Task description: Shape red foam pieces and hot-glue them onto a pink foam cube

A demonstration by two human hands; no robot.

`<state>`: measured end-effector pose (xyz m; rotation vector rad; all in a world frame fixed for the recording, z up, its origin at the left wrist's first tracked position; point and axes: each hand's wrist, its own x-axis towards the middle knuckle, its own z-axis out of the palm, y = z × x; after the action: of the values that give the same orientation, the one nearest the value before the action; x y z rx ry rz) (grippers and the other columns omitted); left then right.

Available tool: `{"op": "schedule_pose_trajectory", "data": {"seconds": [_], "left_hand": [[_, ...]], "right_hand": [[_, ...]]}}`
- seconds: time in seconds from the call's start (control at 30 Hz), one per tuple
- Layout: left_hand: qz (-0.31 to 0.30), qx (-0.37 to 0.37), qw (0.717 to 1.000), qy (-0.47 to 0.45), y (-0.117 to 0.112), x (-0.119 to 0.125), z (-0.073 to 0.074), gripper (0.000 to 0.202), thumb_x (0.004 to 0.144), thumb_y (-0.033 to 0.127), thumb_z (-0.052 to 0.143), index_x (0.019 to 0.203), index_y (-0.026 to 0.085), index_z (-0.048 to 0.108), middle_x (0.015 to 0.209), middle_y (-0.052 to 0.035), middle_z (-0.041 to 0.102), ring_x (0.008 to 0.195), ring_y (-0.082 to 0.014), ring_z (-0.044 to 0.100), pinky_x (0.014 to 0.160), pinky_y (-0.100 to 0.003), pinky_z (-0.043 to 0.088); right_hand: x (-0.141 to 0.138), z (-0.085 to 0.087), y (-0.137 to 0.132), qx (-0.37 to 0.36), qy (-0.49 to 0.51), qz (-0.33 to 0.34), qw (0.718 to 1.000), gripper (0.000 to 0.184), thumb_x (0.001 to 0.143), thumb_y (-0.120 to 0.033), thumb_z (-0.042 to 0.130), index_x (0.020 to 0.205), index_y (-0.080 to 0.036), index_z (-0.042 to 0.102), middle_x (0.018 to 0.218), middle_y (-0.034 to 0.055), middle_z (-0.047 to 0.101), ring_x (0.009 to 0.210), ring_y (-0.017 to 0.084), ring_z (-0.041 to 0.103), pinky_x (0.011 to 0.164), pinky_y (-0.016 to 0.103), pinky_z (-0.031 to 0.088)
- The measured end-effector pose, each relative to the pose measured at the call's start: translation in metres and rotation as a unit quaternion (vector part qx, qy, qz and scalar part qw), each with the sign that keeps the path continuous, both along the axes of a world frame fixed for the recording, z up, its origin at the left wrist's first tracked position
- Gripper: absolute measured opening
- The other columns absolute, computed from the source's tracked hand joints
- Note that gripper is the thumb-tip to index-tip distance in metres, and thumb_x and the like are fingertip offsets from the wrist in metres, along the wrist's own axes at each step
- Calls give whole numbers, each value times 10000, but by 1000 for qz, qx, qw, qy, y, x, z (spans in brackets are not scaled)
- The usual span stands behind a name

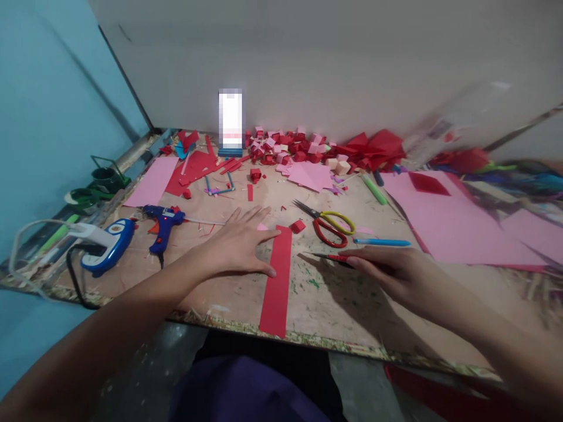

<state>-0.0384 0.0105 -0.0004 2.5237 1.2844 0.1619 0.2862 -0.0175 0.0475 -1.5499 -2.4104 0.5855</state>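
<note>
My left hand [241, 241] lies on the board with its fingers spread, thumb and fingertips touching the left side of a red paper strip [278, 287]. The strip runs lengthwise toward me and reaches the board's near edge. In my right hand [396, 272] is a slim pointed tool [336, 257] with a red body and dark tip; its exact kind is unclear. The tip points left, to the right of the strip. Just beyond lie scissors [328, 223] with red and yellow handles, partly open. A small red paper cube [298, 226] sits by the strip's far end, and a blue pen [382, 241] lies above my right hand.
A blue glue gun [163, 223] and a blue-and-white power strip [108, 246] lie left. Many small pink and red paper cubes [285, 146] are heaped along the wall near a lit phone [231, 117]. Pink sheets [457, 228] cover the right; a clear bottle [453, 126] stands behind.
</note>
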Motion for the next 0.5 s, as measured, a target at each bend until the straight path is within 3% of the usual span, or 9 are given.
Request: {"op": "schedule_pose_trajectory", "data": {"seconds": [0.13, 0.2, 0.3, 0.4, 0.5], "left_hand": [[-8, 19, 1000, -7, -2, 0, 4, 887, 782, 722, 723, 1535, 320, 484, 1732, -152, 153, 1592, -409, 122, 1248, -652, 121], [-16, 30, 999, -20, -4, 1, 8, 878, 817, 719, 687, 1561, 323, 442, 1734, -147, 145, 1593, -403, 127, 1248, -655, 132], [-31, 54, 998, -21, -3, 6, 10, 819, 852, 728, 635, 1546, 326, 464, 1738, -135, 135, 1596, -384, 130, 1254, -646, 119], [-35, 65, 997, 8, 1, 12, 6, 883, 773, 800, 659, 1494, 306, 538, 1736, -144, 135, 1590, -417, 121, 1246, -669, 84], [-36, 64, 997, 36, 4, 15, 2, 1095, 648, 885, 681, 1522, 251, 503, 1727, -199, 123, 1583, -454, 100, 1229, -705, 45]], "right_hand": [[31, 4, 6, 66, -4, -79, 995, 421, 965, -545, 505, 1122, -263, 776, 1044, 107, 802, 848, 332, 742, 689, 419, 551], [53, 4, 17, 126, -42, -134, 982, 413, 963, -485, 500, 1143, -223, 763, 1001, 134, 792, 818, 316, 726, 679, 407, 524], [87, -1, 37, 146, -88, -164, 972, 398, 945, -440, 507, 1153, -200, 747, 930, 146, 770, 769, 312, 689, 655, 404, 478], [113, -12, 51, 147, -97, -174, 969, 388, 943, -448, 480, 1104, -206, 738, 769, 130, 717, 703, 323, 657, 646, 415, 452], [126, -23, 56, 176, -103, -168, 965, 388, 910, -438, 481, 1078, -197, 735, 828, 160, 717, 696, 341, 649, 627, 423, 444]]}}
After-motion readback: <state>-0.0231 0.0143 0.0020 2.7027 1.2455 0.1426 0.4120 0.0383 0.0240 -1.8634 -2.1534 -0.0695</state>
